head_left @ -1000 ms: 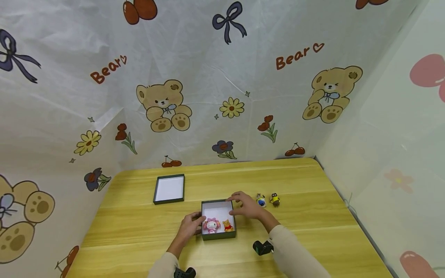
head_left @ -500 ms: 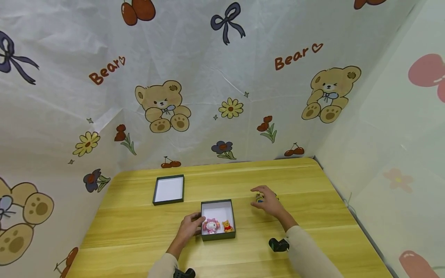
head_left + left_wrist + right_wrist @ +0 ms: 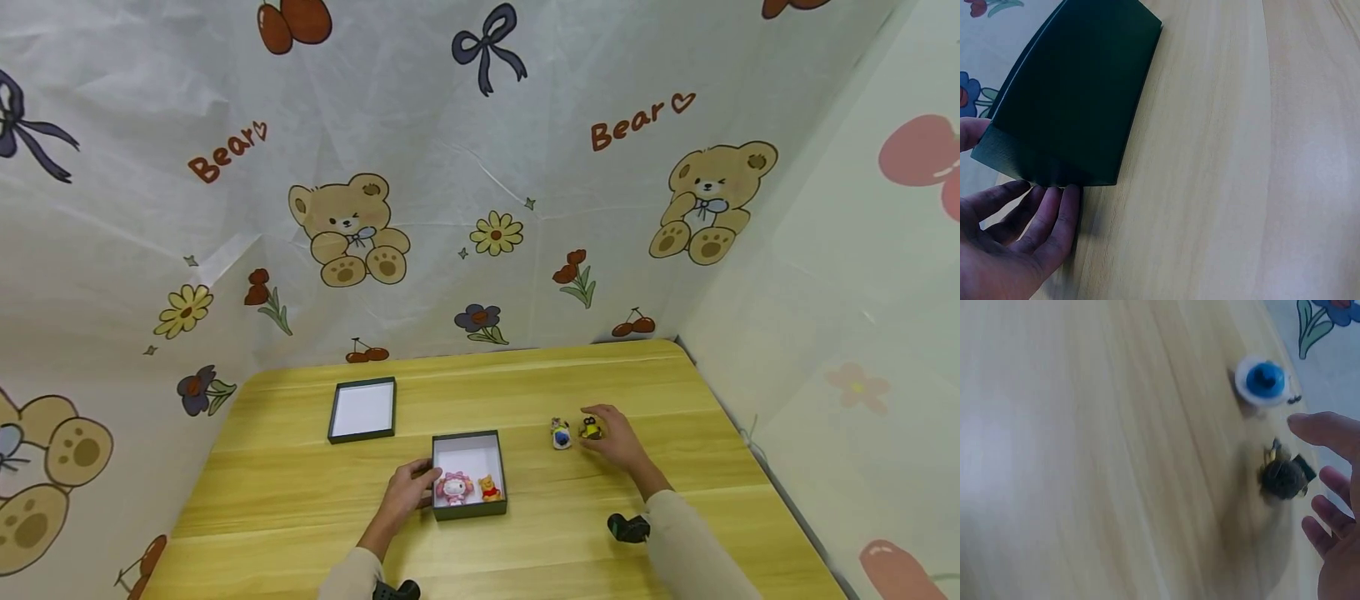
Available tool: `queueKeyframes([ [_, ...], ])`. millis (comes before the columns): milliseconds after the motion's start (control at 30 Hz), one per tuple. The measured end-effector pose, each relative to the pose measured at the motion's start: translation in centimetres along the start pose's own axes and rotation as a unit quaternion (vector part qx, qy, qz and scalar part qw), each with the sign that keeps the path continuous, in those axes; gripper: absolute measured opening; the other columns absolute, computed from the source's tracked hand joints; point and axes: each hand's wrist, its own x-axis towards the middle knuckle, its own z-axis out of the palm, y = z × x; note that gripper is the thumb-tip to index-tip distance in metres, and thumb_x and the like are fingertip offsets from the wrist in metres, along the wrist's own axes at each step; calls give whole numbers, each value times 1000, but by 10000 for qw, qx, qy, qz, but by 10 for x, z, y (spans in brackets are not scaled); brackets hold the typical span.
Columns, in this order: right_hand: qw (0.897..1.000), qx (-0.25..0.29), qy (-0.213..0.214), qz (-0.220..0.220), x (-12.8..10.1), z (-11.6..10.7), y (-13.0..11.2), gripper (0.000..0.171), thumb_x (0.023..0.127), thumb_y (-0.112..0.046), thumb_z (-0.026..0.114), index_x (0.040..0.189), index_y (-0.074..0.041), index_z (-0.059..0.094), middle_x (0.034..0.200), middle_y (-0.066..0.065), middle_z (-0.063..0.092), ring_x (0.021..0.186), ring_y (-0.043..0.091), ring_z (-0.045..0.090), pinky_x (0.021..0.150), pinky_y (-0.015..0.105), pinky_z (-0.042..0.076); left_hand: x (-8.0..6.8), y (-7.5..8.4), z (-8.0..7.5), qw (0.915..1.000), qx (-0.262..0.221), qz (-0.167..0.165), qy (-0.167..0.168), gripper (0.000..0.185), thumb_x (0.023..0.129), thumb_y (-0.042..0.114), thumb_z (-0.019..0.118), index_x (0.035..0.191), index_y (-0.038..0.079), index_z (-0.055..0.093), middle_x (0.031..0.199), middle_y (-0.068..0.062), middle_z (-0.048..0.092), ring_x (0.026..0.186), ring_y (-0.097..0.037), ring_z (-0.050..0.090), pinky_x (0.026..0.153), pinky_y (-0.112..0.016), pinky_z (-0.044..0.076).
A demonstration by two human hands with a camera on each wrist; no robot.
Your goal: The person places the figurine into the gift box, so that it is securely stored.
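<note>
The person's left hand (image 3: 408, 492) rested against the left wall of the small dark box (image 3: 470, 475). Its fingers (image 3: 1054, 215) lay fairly straight along the outside of the box, touching it but not curled round it. In the box stood a pink-and-white figurine (image 3: 455, 488) and, just beside it, a small yellow bear figurine (image 3: 490, 488). The box sat near the middle of the wooden table (image 3: 675, 392).

The right hand (image 3: 617, 437) was well apart from the box, to its right. It was spread around a little yellow-and-dark figurine (image 3: 590, 428), and the fingers (image 3: 1329, 434) were relaxed and not touching the toy in the right wrist view. So this hand held nothing. Just beside that toy stood a white figurine with a blue top (image 3: 561, 434).

From here I thought a few things could go wrong. The two toys stood very close together, so fingers closing on the yellow one could knock the white one over or push it away. The toy was small and round in shape, and a pinch from the side could make it roll or slip out. The right wrist view was blurred, which suggested the hand was moving quickly. The left hand only leaned on the box, so a bump could slide it.

The lid (image 3: 363, 409) with its white inside lay further back on the table, apart from the box.
</note>
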Motion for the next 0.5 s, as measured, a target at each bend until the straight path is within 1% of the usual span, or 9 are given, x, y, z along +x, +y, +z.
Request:
queueKeyframes([
  [67,9999,-25,-106,44,-2,-1,4,55,80,-1,75,130,9,52,132,31,46,121,50,43,98,63,38,0,0,0,10000,14,2,-4,60,96,24,60,135,-18,41,122,-30,57,104,-30,61,81,-38,57],
  [267,9984,266,-333,362,-4,-4,7,62,81,2,73,136,8,46,137,31,42,114,49,49,92,60,45,-1,1,-1,10000,33,9,-19,60,96,24,59,135,-18,40,124,-31,54,106,-31,61,82,-38,56],
  [367,9975,335,-394,484,-3,-4,8,64,81,2,72,138,7,44,135,31,44,113,47,50,91,59,45,0,1,-1,10000,50,18,-20,60,96,24,59,135,-18,40,124,-30,55,106,-31,60,82,-39,56],
  [433,9968,358,-446,562,-3,-4,9,65,81,2,72,139,7,43,132,30,46,112,45,51,90,58,46,-4,8,-1,10000,57,14,-42,57,97,21,58,134,-19,40,123,-31,55,106,-33,60,82,-40,56],
  [500,9960,390,-503,619,-2,-6,10,66,81,2,72,140,6,43,130,30,48,111,44,51,90,57,46,-5,9,-2,10000,40,20,-52,57,97,20,57,134,-20,40,123,-32,55,107,-33,60,82,-40,56],
])
